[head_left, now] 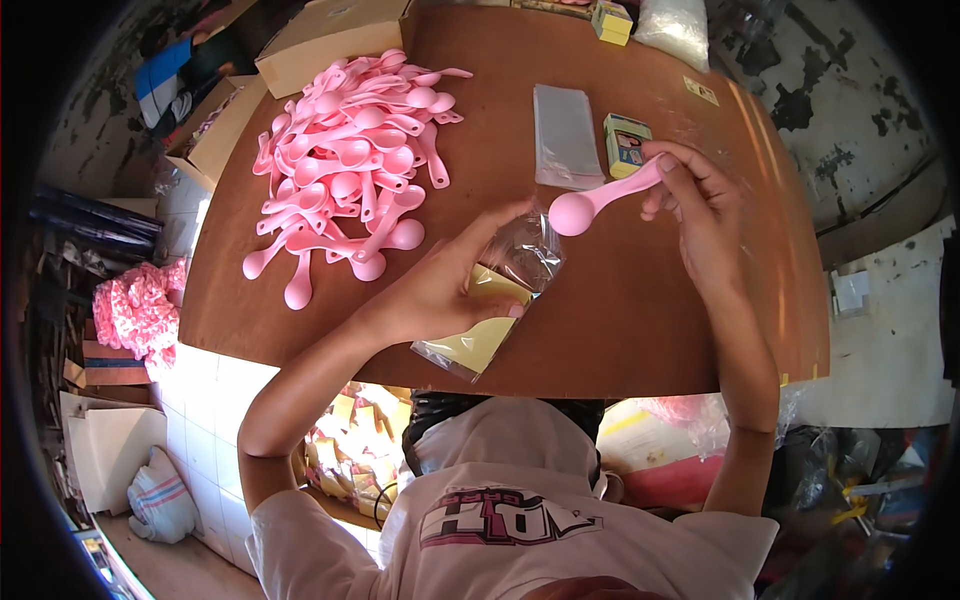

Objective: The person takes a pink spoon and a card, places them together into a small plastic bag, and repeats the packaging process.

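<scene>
My right hand point(702, 200) pinches the handle end of a pink measuring spoon point(590, 207), its rounded bowl pointing left. In my left hand point(440, 290) is a clear plastic bag point(530, 250) with a yellow card point(470, 345) inside its lower part. The bag's upper end lies just below the spoon's bowl, and the left fingers and thumb hold it near the card. To the left a large heap of pink spoons point(350, 150) covers that side of the brown table point(600, 330).
A stack of clear bags point(566, 135) and a small pile of yellow cards point(626, 140) lie beyond my hands. At the far left stands a cardboard box point(335, 40). A white-filled bag point(673, 30) and a yellow box point(611, 22) sit at the far edge.
</scene>
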Action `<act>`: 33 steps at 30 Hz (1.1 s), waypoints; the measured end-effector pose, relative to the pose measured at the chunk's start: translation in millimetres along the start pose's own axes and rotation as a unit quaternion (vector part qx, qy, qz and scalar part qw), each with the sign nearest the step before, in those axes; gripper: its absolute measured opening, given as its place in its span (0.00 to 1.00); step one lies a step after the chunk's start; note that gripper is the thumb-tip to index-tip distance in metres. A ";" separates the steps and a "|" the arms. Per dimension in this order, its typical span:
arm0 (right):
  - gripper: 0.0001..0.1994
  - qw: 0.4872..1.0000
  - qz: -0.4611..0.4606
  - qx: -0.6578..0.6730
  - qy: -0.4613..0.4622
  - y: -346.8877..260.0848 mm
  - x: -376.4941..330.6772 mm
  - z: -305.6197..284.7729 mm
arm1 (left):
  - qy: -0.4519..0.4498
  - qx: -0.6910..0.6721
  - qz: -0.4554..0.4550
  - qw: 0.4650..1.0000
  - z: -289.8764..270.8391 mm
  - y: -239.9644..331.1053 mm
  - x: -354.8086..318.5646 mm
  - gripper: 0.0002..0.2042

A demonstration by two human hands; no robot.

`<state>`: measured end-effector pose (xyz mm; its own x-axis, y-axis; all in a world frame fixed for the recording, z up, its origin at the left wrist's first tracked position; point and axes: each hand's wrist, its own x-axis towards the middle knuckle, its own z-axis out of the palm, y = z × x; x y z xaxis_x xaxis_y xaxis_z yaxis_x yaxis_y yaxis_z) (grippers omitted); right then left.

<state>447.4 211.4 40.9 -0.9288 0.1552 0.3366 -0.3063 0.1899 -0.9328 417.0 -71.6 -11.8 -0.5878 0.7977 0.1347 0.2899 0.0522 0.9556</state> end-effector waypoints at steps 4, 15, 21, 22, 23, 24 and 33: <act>0.12 0.999 0.036 0.006 -0.026 1.1 -9.1 -0.6 | 0.006 0.045 0.040 0.998 9.3 4.3 3.2 0.46; 0.08 0.996 0.037 0.036 -0.079 11.2 -32.6 30.7 | 0.005 0.057 0.031 0.998 18.4 10.4 20.3 0.43; 0.05 0.963 -0.188 -0.157 -0.109 17.0 -38.3 29.6 | 0.016 0.032 0.103 0.994 20.7 6.9 30.2 0.42; 0.05 0.955 -0.216 -0.186 -0.082 15.6 -39.3 30.8 | 0.005 -0.012 0.071 0.997 22.0 9.7 29.5 0.42; 0.07 0.949 -0.233 -0.210 -0.040 11.6 -39.5 31.4 | 0.004 -0.012 0.073 0.997 22.3 11.6 28.5 0.42; 0.07 0.948 -0.233 -0.212 -0.039 8.6 -38.4 31.0 | -0.003 -0.010 0.046 0.999 22.4 13.7 25.9 0.42; 0.09 0.849 -0.356 -0.391 0.008 3.6 -32.8 33.2 | -0.023 0.067 0.055 0.996 25.8 13.9 21.0 0.43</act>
<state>469.8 174.9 22.2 -0.5606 -0.2570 0.7872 -0.5516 0.8249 -0.1235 428.1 -38.6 -2.4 -0.5116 0.8301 0.2220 0.4516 0.0399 0.8913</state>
